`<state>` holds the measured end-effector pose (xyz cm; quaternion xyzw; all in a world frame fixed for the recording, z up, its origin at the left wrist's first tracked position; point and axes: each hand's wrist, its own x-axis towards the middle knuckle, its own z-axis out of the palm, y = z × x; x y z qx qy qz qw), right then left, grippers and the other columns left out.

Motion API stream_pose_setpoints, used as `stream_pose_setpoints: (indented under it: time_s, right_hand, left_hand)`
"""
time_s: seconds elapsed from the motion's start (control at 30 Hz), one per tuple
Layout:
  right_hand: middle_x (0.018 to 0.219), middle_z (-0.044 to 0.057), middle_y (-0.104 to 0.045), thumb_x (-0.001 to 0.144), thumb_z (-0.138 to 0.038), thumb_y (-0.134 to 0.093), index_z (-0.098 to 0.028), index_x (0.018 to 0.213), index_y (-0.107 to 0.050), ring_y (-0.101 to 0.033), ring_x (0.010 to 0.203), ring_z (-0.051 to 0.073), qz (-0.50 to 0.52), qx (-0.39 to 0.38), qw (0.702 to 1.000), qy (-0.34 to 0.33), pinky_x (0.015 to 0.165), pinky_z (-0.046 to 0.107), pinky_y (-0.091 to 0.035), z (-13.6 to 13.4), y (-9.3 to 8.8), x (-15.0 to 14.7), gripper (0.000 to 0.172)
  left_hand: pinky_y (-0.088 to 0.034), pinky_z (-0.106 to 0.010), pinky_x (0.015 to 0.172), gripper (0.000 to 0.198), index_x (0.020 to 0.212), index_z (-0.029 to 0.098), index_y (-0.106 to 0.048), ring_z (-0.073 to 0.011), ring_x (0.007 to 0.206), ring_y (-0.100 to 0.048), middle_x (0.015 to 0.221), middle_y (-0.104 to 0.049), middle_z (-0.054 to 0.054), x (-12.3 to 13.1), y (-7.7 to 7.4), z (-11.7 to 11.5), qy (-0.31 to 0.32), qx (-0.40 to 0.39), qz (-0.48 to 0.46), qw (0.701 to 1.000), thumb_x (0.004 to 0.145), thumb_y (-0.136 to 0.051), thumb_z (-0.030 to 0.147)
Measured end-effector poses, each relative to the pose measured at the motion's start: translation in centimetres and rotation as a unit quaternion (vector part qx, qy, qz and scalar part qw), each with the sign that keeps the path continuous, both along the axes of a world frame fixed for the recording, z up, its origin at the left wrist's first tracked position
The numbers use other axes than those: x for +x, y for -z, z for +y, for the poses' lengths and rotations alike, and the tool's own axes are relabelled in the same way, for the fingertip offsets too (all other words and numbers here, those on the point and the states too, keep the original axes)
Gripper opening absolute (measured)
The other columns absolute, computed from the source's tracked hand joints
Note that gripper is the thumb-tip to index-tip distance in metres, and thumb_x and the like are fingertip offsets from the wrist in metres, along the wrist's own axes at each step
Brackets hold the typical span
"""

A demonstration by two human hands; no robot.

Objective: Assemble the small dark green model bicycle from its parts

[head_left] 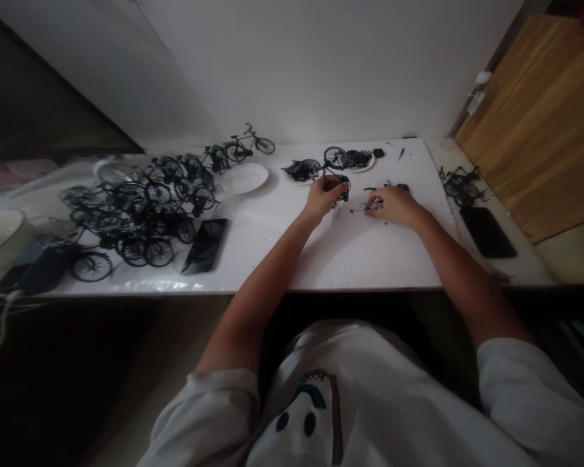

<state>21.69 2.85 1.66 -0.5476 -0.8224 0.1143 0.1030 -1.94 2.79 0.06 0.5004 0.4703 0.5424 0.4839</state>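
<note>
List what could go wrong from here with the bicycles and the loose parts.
1. The small parts lie loose by the right hand, so a stray brush might scatter or lose some.
2. The small bicycle in the left hand looks thin, so a hard squeeze could bend it.
3. The bicycles crowded at the left overlap, so lifting one might drag others along.

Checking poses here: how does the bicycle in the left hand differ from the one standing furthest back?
The held bicycle is gripped in the left hand, one wheel raised above it; the standing bicycle is upright, untouched. The hand partly hides the held bicycle; the standing bicycle shows handlebar and both wheels. Both are dark, with spoked wheels.
</note>
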Motion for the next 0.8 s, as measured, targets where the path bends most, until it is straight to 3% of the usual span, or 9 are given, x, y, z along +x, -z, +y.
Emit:
stream_pose_setpoints:
  time_s: [0.13, 0.43, 0.57, 0.8]
  right_hand:
    - [0.117, 0.012, -0.085, 0.083, -0.053, -0.091, -0.023, 0.114, -0.087, -0.076, 0.1, 0.03, -0.012, -0.007, 1.0, 0.018, 0.083, 0.038, -0.054, 0.2, 0.0, 0.3, 0.043]
    - [0.108, 0.008, -0.085, 0.088, -0.042, -0.089, -0.023, 0.101, -0.087, -0.074, 0.091, 0.024, 0.048, -0.03, 0.998, -0.014, 0.083, 0.033, -0.052, 0.0, 0.3, 0.2, 0.022]
    - [0.099, 0.009, -0.084, 0.096, -0.045, -0.082, -0.022, 0.104, -0.086, -0.074, 0.087, 0.024, 0.069, -0.024, 0.997, -0.027, 0.079, 0.033, -0.051, 0.2, 0.8, -0.2, 0.024]
    - [0.102, 0.008, -0.085, 0.102, -0.03, -0.073, -0.024, 0.116, -0.085, -0.077, 0.09, 0.024, 0.089, -0.01, 0.995, -0.04, 0.083, 0.032, -0.052, 0.8, 1.9, -0.8, 0.019]
  left_hand:
    - [-0.056, -0.028, 0.071, 0.024, 0.094, 0.016, -0.07, -0.0135, 0.075, -0.067, 0.087, -0.073, -0.004, 0.1, 0.1, 0.0, -0.009, -0.001, 0.0, 1.0, 0.081, -0.087, 0.026]
    - [-0.055, -0.024, 0.067, 0.021, 0.093, 0.015, -0.07, -0.0118, 0.074, -0.066, 0.086, -0.073, -0.003, 0.1, 0.0, 0.0, -0.006, -0.001, 0.002, 1.0, 0.081, -0.085, 0.024]
    - [-0.054, -0.023, 0.066, 0.02, 0.092, 0.016, -0.069, -0.012, 0.074, -0.066, 0.086, -0.075, -0.003, 0.2, -0.1, -0.2, -0.006, -0.002, 0.003, 1.0, 0.081, -0.085, 0.024]
    - [-0.056, -0.025, 0.066, 0.021, 0.094, 0.017, -0.071, -0.0141, 0.077, -0.068, 0.088, -0.077, -0.005, 0.1, 0.2, 0.0, 0.002, 0.004, 0.004, 1.0, 0.081, -0.086, 0.026]
